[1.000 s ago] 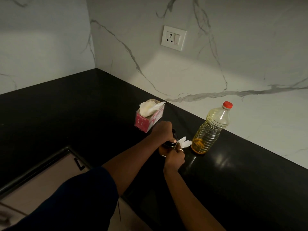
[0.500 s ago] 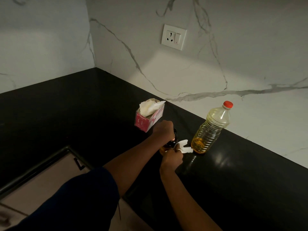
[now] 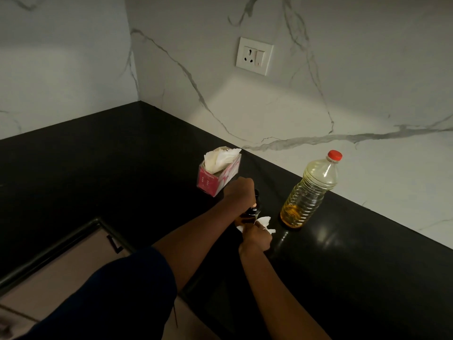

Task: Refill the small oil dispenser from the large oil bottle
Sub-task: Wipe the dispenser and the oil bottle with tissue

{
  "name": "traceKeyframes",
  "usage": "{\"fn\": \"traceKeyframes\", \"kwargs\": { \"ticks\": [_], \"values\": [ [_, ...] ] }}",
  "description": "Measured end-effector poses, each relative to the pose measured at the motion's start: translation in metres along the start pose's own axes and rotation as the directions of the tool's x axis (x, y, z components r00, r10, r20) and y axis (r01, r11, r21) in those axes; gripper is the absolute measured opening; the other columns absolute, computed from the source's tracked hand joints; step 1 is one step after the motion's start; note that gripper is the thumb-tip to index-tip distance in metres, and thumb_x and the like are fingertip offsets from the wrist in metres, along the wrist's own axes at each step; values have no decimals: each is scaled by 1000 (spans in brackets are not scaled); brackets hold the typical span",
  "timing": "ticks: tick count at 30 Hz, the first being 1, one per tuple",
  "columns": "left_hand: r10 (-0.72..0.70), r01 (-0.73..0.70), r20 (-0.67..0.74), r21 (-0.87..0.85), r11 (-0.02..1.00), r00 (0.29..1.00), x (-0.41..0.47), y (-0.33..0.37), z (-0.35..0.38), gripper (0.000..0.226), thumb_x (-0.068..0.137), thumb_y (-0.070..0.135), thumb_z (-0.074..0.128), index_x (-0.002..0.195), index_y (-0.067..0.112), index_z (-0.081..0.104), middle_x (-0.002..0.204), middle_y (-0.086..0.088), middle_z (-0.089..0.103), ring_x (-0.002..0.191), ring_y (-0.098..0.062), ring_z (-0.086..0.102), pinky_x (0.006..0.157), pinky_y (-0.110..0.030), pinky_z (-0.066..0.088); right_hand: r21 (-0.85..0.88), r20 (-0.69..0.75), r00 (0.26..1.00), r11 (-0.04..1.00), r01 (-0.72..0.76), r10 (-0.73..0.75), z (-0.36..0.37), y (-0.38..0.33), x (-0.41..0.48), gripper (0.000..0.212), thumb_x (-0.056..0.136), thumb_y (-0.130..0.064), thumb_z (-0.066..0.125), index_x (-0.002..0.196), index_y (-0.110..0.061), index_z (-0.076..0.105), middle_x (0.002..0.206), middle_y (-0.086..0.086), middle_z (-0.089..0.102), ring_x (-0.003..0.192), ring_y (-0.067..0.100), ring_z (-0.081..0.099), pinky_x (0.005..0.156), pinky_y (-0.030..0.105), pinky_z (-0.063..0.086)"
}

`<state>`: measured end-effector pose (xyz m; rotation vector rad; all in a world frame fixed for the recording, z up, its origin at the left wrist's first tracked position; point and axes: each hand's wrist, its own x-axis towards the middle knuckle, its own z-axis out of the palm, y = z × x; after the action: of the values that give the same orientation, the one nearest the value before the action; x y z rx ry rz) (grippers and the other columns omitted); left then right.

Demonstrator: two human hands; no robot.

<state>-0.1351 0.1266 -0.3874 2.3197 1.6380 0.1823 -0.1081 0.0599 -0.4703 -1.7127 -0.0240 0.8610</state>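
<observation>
1 small oil dispenser (image 3: 252,212) stands on the black counter (image 3: 367,266), just left of 1 large oil bottle (image 3: 308,192), not touching it. Left hand (image 3: 239,191): fingers curled over the dispenser's dark top. Right hand (image 3: 257,238): pinches 1 white tissue (image 3: 264,220) against its lower body. Probably oily and slippery, so grip the neck and steady the base. Bottle capped, low on oil, likely light; ribbed waist suits a grip. 1 tissue box (image 3: 215,177) behind, to the left.

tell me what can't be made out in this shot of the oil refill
Head view: the small oil dispenser is mostly covered by the left hand on its top and the right hand below; its oil level and lid cannot be seen.
Head view: the tissue is partly hidden in the right hand's grip.
Head view: the tissue box print is too small and dim to read.
</observation>
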Motion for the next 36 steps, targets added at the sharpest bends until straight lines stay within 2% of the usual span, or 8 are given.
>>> {"fn": "traceKeyframes", "kwargs": {
  "ticks": [4, 8, 17, 24, 27, 31, 34, 36],
  "values": [
    [-9, 9, 5, 58, 998, 1000, 4, 4, -3, 33, 84, 28, 65, 109, 8, 58, 105, -9, 64, 96, -20, 61, 70, -25, 40, 166, 166, 986, 985, -36, 8, -13, -15, 0, 29, 94, -8, 48, 120, 4, 55, 122, 20, 59, 65, 12, 54, 45, 17, 48],
    [3, -2, -8, 118, 993, 1000, 8, 3, -5, 33, 85, 28, 64, 110, 9, 57, 108, -9, 63, 100, -21, 60, 74, -27, 42, 462, 184, 976, 866, -191, 117, -22, -35, 1, 10, 86, 2, 58, 95, 2, 62, 107, 19, 64, 79, 22, 64, 66, 27, 54],
    [-64, 23, 268, 151, 988, 961, 20, 6, -41, 71, 73, 45, 72, 126, 7, 44, 122, -13, 55, 111, -29, 56, 95, -39, 46, 650, 282, 959, 740, -170, -28, -49, -58, 7, 20, 91, 5, 47, 102, -7, 59, 110, 11, 57, 92, 20, 60, 68, 31, 51],
    [104, -104, 5, -4, 995, 995, 34, 42, -62, 33, 85, 25, 62, 108, 2, 56, 111, -13, 60, 98, -26, 60, 71, -29, 45, 553, -45, 956, 790, 265, -290, -66, -93, -6, 19, 90, -10, 56, 109, -7, 62, 110, 9, 64, 100, 18, 61, 85, 31, 50],
    [232, -234, -35, -195, 952, 972, 41, 62, -61, 31, 88, 24, 57, 110, 2, 59, 117, -14, 61, 102, -25, 59, 75, -29, 44, 443, -351, 851, 731, 519, -391, -81, -112, -10, 13, 91, -18, 58, 101, -13, 64, 97, 0, 66, 91, 9, 62, 76, 22, 51],
    [439, -337, 80, -523, 783, 895, 46, 88, -55, 73, 80, 21, 68, 143, 18, 30, 148, -7, 34, 132, -25, 37, 103, -36, 35, 238, -621, 595, 600, 764, -511, -106, -141, -1, 9, 87, -15, 63, 95, -17, 61, 91, -6, 61, 81, 1, 59, 67, 10, 48],
    [500, -316, 154, -610, 726, 853, 51, 103, -44, 92, 73, 19, 74, 146, 22, 18, 152, -7, 23, 137, -28, 29, 109, -43, 32, -168, -544, 336, 492, 854, -769, -113, -152, 16, 14, 87, -11, 62, 97, -2, 64, 95, 3, 58, 84, 8, 56, 70, 13, 45],
    [528, -278, 203, -668, 691, 824, 53, 108, -36, 95, 71, 16, 76, 146, 23, 16, 151, -6, 25, 135, -28, 31, 108, -45, 34, -332, -358, 336, 455, 826, -871, -111, -154, 31, 19, 89, -10, 59, 102, 3, 64, 99, 10, 59, 87, 16, 57, 73, 19, 45]
  ]
}}
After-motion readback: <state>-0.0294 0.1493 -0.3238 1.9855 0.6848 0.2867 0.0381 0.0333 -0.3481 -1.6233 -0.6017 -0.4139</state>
